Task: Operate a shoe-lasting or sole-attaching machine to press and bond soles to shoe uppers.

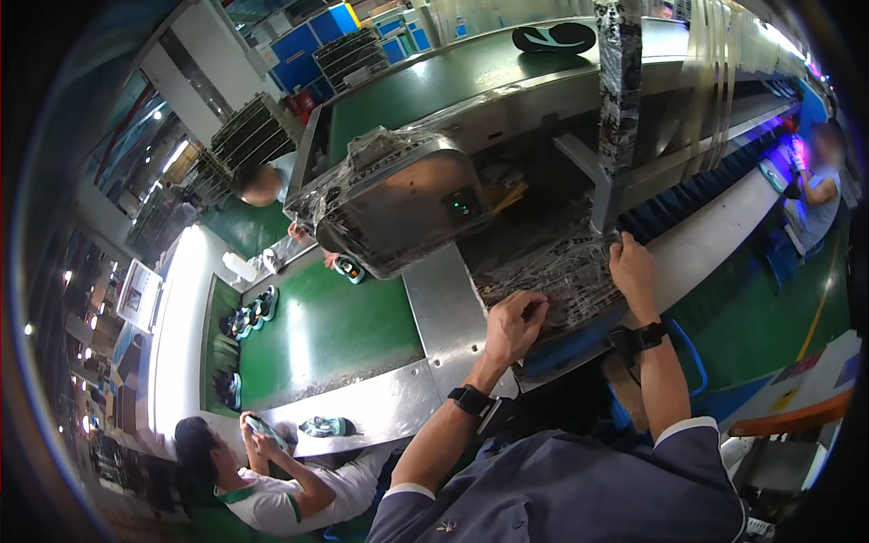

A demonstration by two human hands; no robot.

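Just in front of me lies a dark surface covered in crinkled clear plastic film (566, 281), worn and patchy. My left hand (516, 328) is over its near left edge, thumb and fingers curled together; anything between them is too small to tell. My right hand (634, 269) is by the film's right edge, close to the foot of a film-wrapped metal post (619, 118). Its fingers are bent and drawn together, and what they pinch, if anything, is hidden. Both wrists carry dark bands.
A metal machine housing (407, 204) with green lights stands ahead left. Beyond it a green conveyor (434, 90) carries a shoe sole (554, 38). At left, shoes line another green belt (335, 335); a seated co-worker (281, 484) handles a shoe. Two other people work farther off.
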